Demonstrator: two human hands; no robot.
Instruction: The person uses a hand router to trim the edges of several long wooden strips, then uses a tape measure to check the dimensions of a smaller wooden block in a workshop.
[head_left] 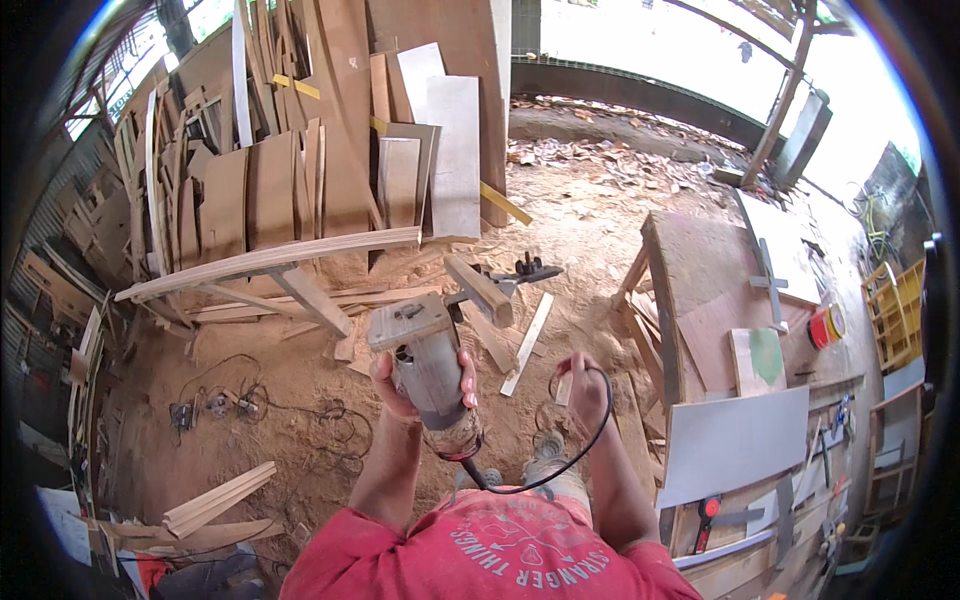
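My left hand [394, 398] is wrapped around a grey trim router [428, 375], its thumb and fingers showing on either side of the body. The tool is held base-up, with its dusty square base plate [408, 318] on top. From its lower end a black power cord [540, 487] loops over to the right. My right hand [588, 392] is closed on that cord near its loop, with the fingertips partly hidden. Just beyond the router, a short wooden block [478, 290] and a dark metal bar clamp [530, 272] sit at the end of a long timber rail [270, 262].
Boards and offcuts [250, 200] lean against the back left wall. At the right stands a workbench [690, 270] with plywood pieces, a red and yellow tin [826, 327] and a white panel [735, 445]. Tangled cables [250, 400] and a stack of wooden strips [220, 497] lie on the sawdust-covered ground.
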